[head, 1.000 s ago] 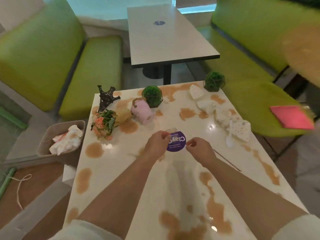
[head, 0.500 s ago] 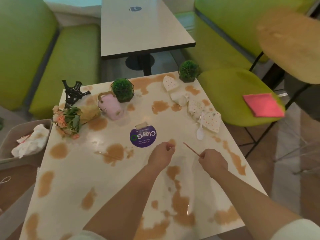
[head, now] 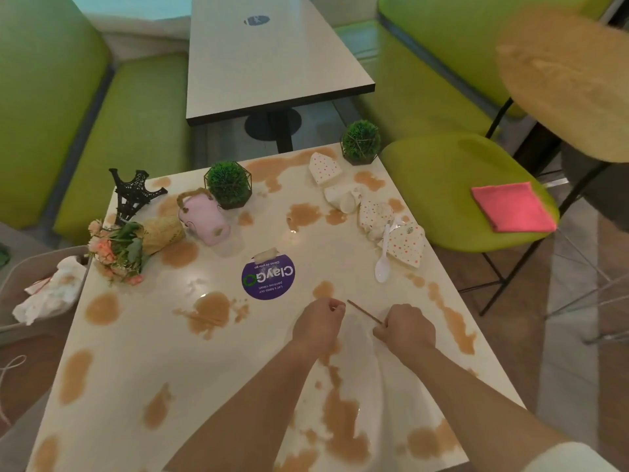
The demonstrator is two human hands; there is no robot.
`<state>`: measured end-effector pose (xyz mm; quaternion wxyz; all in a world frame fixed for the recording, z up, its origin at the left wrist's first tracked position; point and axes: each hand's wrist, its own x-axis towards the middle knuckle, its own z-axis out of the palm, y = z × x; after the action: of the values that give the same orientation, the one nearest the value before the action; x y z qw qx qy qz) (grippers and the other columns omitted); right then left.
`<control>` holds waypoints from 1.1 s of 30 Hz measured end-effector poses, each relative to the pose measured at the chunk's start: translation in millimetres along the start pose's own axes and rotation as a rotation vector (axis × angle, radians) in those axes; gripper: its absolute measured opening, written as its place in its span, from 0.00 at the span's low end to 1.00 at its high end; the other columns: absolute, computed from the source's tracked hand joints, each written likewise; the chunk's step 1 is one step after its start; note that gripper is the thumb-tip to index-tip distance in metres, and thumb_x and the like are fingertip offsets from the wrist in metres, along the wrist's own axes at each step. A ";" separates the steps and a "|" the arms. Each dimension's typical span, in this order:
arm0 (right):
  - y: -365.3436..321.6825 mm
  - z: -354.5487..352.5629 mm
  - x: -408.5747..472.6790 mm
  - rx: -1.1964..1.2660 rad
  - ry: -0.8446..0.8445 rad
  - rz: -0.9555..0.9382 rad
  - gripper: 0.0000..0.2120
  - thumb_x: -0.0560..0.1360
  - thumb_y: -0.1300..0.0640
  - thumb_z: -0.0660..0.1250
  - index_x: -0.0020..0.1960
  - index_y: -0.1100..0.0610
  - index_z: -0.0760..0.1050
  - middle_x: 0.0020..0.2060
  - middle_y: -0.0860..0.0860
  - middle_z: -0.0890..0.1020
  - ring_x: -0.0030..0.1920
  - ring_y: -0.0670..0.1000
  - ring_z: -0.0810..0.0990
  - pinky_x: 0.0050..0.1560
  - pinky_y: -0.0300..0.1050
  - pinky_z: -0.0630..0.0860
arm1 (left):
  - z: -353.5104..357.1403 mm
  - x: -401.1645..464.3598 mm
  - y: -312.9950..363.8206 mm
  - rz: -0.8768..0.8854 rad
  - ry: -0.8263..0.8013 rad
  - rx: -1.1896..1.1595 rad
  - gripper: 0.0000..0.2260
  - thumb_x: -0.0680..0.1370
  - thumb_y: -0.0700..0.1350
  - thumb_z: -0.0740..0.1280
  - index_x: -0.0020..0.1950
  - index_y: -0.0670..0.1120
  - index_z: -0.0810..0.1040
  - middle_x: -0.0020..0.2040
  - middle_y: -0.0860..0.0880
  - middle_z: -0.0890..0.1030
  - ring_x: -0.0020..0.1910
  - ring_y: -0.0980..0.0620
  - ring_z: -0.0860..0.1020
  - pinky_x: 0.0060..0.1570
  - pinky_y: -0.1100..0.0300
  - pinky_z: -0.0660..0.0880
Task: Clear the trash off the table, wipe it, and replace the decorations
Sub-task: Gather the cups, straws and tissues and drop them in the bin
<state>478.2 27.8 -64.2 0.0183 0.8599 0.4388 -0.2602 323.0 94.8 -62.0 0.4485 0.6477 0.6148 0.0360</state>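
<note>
The white table (head: pixel 143 349) is covered in brown spills. My right hand (head: pixel 405 330) pinches the near end of a thin brown stir stick (head: pixel 363 311) that angles up to the left. My left hand (head: pixel 318 323) is curled beside the stick's far tip; whether it touches the stick is unclear. A purple round sticker (head: pixel 268 279) lies just beyond my hands. Crumpled dotted paper wrappers (head: pixel 403 245) and a white plastic spoon (head: pixel 383 262) lie at the right. Decorations stand at the back: two green ball plants (head: pixel 228 183) (head: pixel 360 142), a pink mug (head: pixel 202 216), a black tower model (head: pixel 131 195), a flower bouquet (head: pixel 126 247).
A grey bin (head: pixel 20 277) with crumpled tissue sits left of the table. A pink cloth (head: pixel 512 207) lies on a green chair (head: pixel 442 172) at the right. A second stick (head: pixel 207 320) lies in a spill. Another table (head: pixel 265 63) and green benches stand behind.
My hands let go of the purple sticker and drew back toward me. My right hand has taken up the stir stick, with my left hand beside its tip.
</note>
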 end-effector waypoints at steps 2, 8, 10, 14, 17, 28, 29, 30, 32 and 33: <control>-2.0 -0.3 -0.4 0.051 0.027 -0.020 0.09 0.69 0.51 0.67 0.38 0.57 0.77 0.37 0.51 0.81 0.40 0.53 0.80 0.36 0.44 0.74 | 0.1 1.7 1.8 -0.014 -0.002 0.013 0.11 0.81 0.55 0.59 0.52 0.52 0.79 0.51 0.51 0.83 0.51 0.49 0.80 0.53 0.56 0.75; -25.5 -12.8 4.8 0.784 -0.068 -0.095 0.05 0.70 0.57 0.72 0.38 0.58 0.77 0.32 0.49 0.80 0.33 0.48 0.77 0.37 0.43 0.73 | -2.9 20.9 29.0 0.035 -0.029 -0.250 0.16 0.79 0.59 0.63 0.50 0.49 0.83 0.47 0.54 0.83 0.45 0.53 0.79 0.52 0.55 0.75; -33.6 -19.6 9.9 0.850 -0.074 -0.098 0.06 0.70 0.58 0.72 0.41 0.61 0.79 0.33 0.49 0.80 0.33 0.47 0.76 0.35 0.37 0.71 | -4.5 28.3 39.2 0.049 0.019 -0.302 0.11 0.78 0.56 0.65 0.45 0.51 0.83 0.43 0.55 0.84 0.43 0.53 0.80 0.51 0.54 0.77; -40.7 -31.4 29.0 0.887 -0.036 -0.090 0.04 0.73 0.58 0.70 0.45 0.58 0.81 0.40 0.48 0.83 0.40 0.46 0.79 0.37 0.36 0.71 | -13.2 44.9 55.1 0.057 0.094 -0.355 0.09 0.79 0.54 0.66 0.47 0.51 0.82 0.39 0.54 0.84 0.38 0.55 0.82 0.49 0.52 0.80; -37.0 -37.8 49.2 0.768 0.130 -0.065 0.02 0.76 0.56 0.67 0.46 0.54 0.77 0.44 0.47 0.81 0.43 0.48 0.79 0.37 0.40 0.73 | -24.3 52.1 61.7 0.044 0.117 -0.434 0.10 0.80 0.53 0.64 0.53 0.50 0.80 0.40 0.51 0.84 0.32 0.53 0.83 0.45 0.52 0.81; -33.9 -18.7 83.9 0.047 0.217 -0.134 0.14 0.81 0.58 0.59 0.66 0.54 0.74 0.62 0.52 0.71 0.61 0.51 0.72 0.52 0.43 0.72 | -52.0 58.5 51.6 -0.111 0.025 -0.628 0.09 0.84 0.50 0.56 0.58 0.49 0.72 0.42 0.43 0.76 0.28 0.42 0.81 0.26 0.59 0.77; -35.5 -14.9 83.6 0.074 0.230 -0.138 0.14 0.81 0.59 0.58 0.65 0.53 0.75 0.60 0.51 0.72 0.61 0.51 0.72 0.51 0.42 0.72 | -55.4 59.0 47.5 -0.125 0.029 -0.637 0.09 0.84 0.49 0.56 0.59 0.49 0.72 0.43 0.43 0.76 0.28 0.43 0.80 0.26 0.59 0.77; -38.5 -12.7 82.7 0.105 0.248 -0.154 0.15 0.81 0.60 0.58 0.64 0.53 0.77 0.58 0.51 0.74 0.61 0.52 0.71 0.50 0.42 0.73 | -58.5 59.9 43.1 -0.139 0.033 -0.649 0.08 0.84 0.49 0.56 0.60 0.49 0.72 0.44 0.43 0.76 0.28 0.43 0.80 0.26 0.58 0.78; -52.1 -10.7 78.9 0.211 0.291 -0.221 0.14 0.81 0.60 0.59 0.61 0.53 0.80 0.54 0.49 0.76 0.59 0.51 0.71 0.49 0.40 0.72 | -67.7 58.6 36.4 -0.159 0.056 -0.677 0.07 0.84 0.47 0.56 0.60 0.48 0.71 0.44 0.43 0.75 0.28 0.44 0.80 0.28 0.57 0.78; -60.3 -12.8 75.4 0.300 0.295 -0.253 0.12 0.81 0.61 0.60 0.58 0.54 0.81 0.51 0.48 0.77 0.57 0.50 0.72 0.47 0.39 0.70 | -71.2 57.2 35.6 -0.162 0.067 -0.685 0.07 0.84 0.45 0.56 0.59 0.48 0.71 0.44 0.44 0.74 0.29 0.44 0.79 0.28 0.57 0.78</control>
<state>473.8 124.3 -76.2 -0.2066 0.8198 0.4974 -0.1946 321.5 186.1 -26.3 0.6209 0.4071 0.6307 0.2257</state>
